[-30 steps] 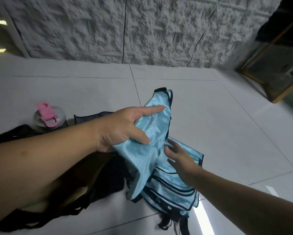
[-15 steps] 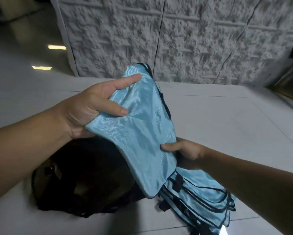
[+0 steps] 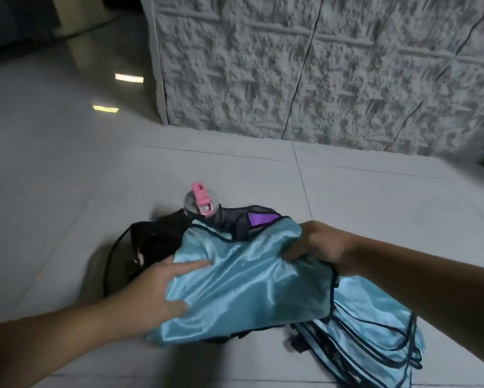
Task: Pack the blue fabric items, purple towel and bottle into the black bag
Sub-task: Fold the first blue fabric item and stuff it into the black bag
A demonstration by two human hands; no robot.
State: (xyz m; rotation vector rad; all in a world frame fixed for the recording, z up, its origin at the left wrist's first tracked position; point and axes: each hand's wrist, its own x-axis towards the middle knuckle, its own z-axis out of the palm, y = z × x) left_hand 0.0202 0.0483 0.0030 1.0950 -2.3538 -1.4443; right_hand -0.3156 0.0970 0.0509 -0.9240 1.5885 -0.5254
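Hands worked mid-frame: left hand point(image 3: 162, 292) and right hand point(image 3: 316, 245), fingers clamped on one blue fabric item point(image 3: 246, 287), held it over the black bag point(image 3: 154, 242); next, judging, pushing it inside.

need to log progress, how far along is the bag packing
Looks done: the purple towel and the bottle seem tucked in the black bag. In hand: left hand and right hand hold one blue fabric item over the bag. Left: the blue stack on the floor.
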